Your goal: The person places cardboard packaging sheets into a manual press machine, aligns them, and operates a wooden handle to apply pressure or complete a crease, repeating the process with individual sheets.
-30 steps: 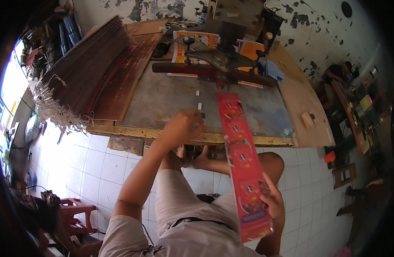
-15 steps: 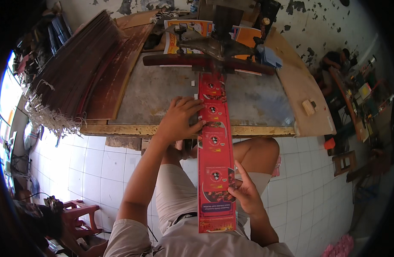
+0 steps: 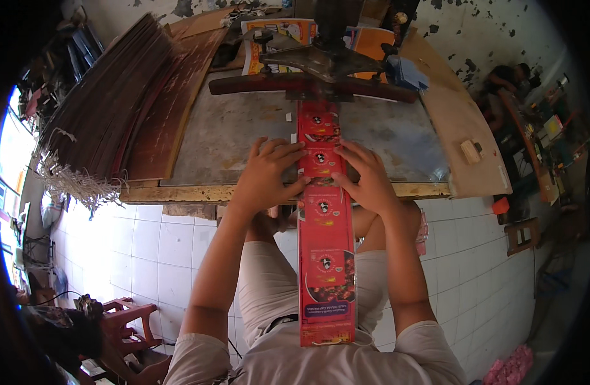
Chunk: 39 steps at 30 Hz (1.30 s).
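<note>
Daylight pours in from an opening [image 3: 11,186] at nine o'clock, burnt out to white with a blue fringe on its edge. Glare spreads over the floor [image 3: 93,282] at eight o'clock, bleaching the tiles, which turn greyer toward four o'clock. The bench [image 3: 237,135] at twelve o'clock takes softer light, with a hazy sheen toward two o'clock. The red strip [image 3: 326,237] is evenly lit, its far end blurred and its small print soft. The stool [image 3: 131,324] between seven and eight o'clock lies in shade. Straight lines bow near the rim, and the corners fall to black.
</note>
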Tool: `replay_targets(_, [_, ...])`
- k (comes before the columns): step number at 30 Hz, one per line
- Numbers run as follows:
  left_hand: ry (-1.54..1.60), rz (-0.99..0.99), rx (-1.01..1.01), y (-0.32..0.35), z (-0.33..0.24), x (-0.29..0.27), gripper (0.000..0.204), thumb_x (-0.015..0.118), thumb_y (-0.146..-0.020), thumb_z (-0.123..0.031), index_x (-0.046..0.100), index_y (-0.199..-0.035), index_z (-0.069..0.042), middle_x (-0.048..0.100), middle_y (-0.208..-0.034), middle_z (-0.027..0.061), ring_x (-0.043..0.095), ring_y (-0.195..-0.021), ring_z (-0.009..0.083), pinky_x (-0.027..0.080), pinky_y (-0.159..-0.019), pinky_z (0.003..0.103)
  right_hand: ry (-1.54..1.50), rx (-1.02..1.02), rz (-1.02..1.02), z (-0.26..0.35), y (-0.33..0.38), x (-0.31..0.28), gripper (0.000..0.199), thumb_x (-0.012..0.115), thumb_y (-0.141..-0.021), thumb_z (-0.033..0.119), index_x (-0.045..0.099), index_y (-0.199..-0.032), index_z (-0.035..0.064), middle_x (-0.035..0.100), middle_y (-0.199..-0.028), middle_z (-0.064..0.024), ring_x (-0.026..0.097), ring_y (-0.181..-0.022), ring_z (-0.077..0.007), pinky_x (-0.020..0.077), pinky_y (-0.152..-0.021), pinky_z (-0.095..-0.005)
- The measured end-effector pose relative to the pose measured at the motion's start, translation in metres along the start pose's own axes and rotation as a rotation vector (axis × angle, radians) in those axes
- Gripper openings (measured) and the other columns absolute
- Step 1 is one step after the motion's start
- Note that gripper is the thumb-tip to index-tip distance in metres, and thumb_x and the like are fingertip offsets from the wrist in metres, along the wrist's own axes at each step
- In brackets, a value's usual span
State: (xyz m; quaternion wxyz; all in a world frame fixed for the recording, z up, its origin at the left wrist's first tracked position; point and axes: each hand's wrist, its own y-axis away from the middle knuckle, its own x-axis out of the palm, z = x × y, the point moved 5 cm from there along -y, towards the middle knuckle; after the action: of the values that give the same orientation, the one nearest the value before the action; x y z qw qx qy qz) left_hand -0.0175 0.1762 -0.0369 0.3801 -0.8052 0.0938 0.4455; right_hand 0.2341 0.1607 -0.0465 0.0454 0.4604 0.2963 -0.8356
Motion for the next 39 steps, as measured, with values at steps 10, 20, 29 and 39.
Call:
replay_targets(10, [-0.015,0.012,0.000,-0.0015,-0.0032,-0.0004,0.056,0.087,-0.091,-0.040,0.080,-0.139,-0.012,0.075,-0.149,0.0034,0.064,-0.138,0.0307,0.037,-0.129,0.060,-0.018,0.034,0.005,-0.0051,0.0011,0.0031,0.061,0.082,-0.101,0.036,0.069,-0.151,0.0037,0.059,-0.167,-0.0136,0.050,-0.158,-0.0337,0.0371,-0.130,-0.0508])
replay_targets(20, [-0.040,0.010,-0.015,-0.0020,-0.0033,-0.0003,0.058,0.087,-0.091,-0.042,0.080,-0.141,-0.012,0.075,-0.151,0.0019,0.065,-0.137,0.0296,0.039,-0.127,0.058,-0.004,0.049,0.004,-0.0042,0.0000,0.0034,0.060,0.082,-0.101,0.032,0.069,-0.151,0.0021,0.060,-0.167,-0.0140,0.051,-0.158,-0.0324,0.0371,-0.130,-0.0498])
replay_targets(29, [-0.051,0.009,-0.010,-0.0018,-0.0031,0.0000,0.058,0.087,-0.092,-0.043,0.080,-0.141,-0.012,0.075,-0.151,0.0018,0.064,-0.136,0.0302,0.039,-0.127,0.056,-0.007,0.074,0.015,-0.0036,0.0001,0.0040,0.061,0.082,-0.101,0.033,0.068,-0.152,0.0020,0.059,-0.168,-0.0133,0.050,-0.159,-0.0318,0.0370,-0.130,-0.0489])
replay_targets(39, [-0.059,0.006,-0.014,-0.0015,-0.0031,0.0004,0.058,0.087,-0.092,-0.042,0.080,-0.141,-0.012,0.074,-0.151,0.0013,0.064,-0.137,0.0300,0.039,-0.127,0.056,-0.011,0.077,0.013,-0.0056,0.0007,0.0050,0.062,0.082,-0.101,0.033,0.068,-0.153,0.0026,0.059,-0.168,-0.0125,0.050,-0.159,-0.0318,0.0372,-0.130,-0.0492])
